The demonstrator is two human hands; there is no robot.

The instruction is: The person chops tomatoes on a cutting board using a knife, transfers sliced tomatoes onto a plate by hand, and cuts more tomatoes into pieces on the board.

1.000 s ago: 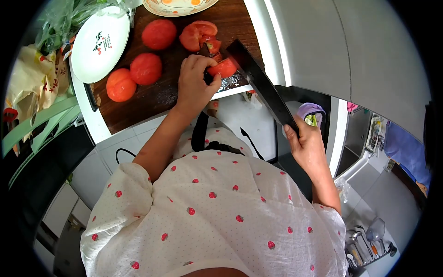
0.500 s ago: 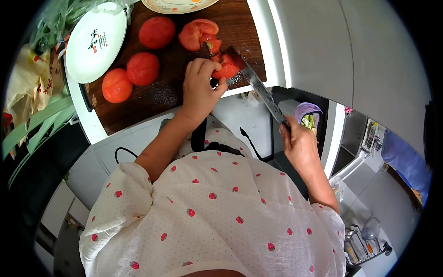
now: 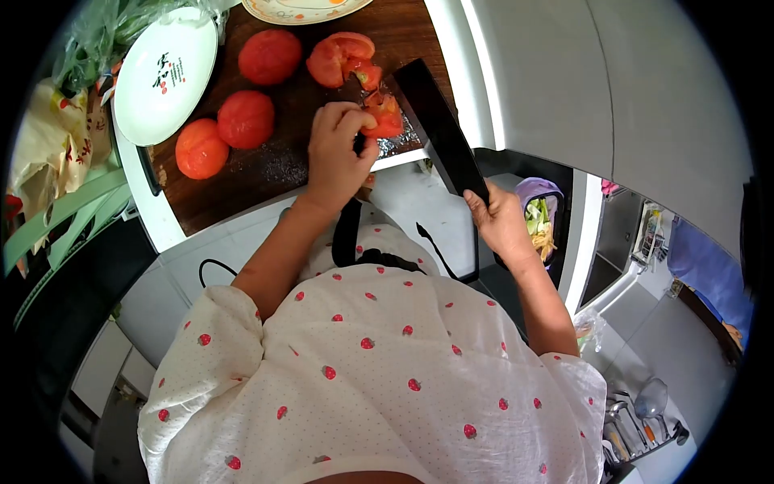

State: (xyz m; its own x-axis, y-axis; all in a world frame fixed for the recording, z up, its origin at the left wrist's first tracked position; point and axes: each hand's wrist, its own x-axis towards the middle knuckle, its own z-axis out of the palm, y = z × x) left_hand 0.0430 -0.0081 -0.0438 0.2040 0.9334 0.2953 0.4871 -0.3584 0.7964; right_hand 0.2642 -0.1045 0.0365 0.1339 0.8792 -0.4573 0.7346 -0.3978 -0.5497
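Note:
My left hand (image 3: 340, 152) has its fingers curled onto a piece of peeled tomato (image 3: 387, 118) near the front edge of the wooden cutting board (image 3: 322, 153). My right hand (image 3: 501, 224) grips a kitchen knife (image 3: 439, 125) by its handle. The broad dark blade lies tilted over to the right of the tomato piece, apart from it. Behind my left hand rests a cut tomato (image 3: 343, 60) with smaller chunks at its side. Whole peeled tomatoes sit on the left of the board: one at the back (image 3: 270, 57), one in the middle (image 3: 247, 119), one in front (image 3: 202, 148).
A white oval plate (image 3: 165, 77) stands at the board's left, and a patterned plate (image 3: 306, 10) at its far edge. Plastic bags (image 3: 97, 40) lie at the back left. Below right is a purple-lined bin (image 3: 538, 189) with scraps. Utensils (image 3: 641, 411) hang at lower right.
The knife blade has turned from edge-on to showing its broad dark face, moving off the tomato. My right hand has shifted slightly up and left; my left hand still holds the piece.

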